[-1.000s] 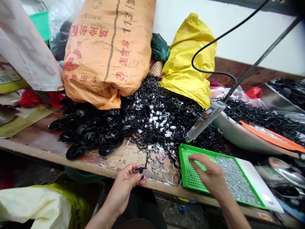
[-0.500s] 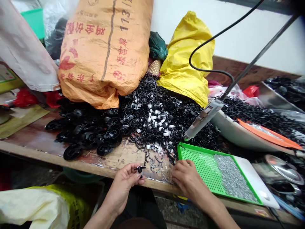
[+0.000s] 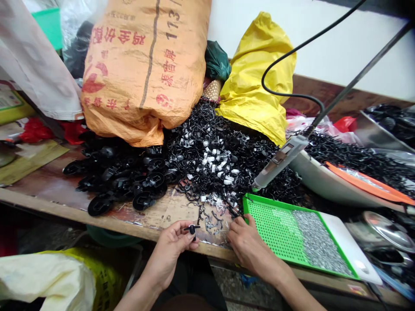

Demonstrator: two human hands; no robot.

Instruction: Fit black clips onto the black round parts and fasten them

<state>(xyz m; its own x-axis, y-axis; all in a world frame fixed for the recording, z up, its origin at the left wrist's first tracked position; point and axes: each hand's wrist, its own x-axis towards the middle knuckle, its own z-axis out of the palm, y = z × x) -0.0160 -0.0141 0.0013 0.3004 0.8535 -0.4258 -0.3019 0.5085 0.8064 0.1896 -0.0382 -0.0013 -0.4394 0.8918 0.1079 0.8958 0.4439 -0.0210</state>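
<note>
My left hand is closed at the bench's front edge, pinching a small black plastic part with thin arms between thumb and fingers. To its right, my right hand has its fingers bent together, with the tips down by the thin metal pins on the bench. Whatever those fingertips hold, if anything, is hidden. Small black clips lie loose between the two hands. Just right of my right hand is a green perforated tray with many small metal pieces at its far side.
Behind the hands rises a heap of black and white parts. Round black housings are piled on the left. A grey electric screwdriver hangs over the tray. Orange and yellow sacks stand behind; a large bowl sits right.
My right hand has shifted left, away from the tray and toward the pins. My left hand still holds the black part, almost unmoved. The view has moved slightly.
</note>
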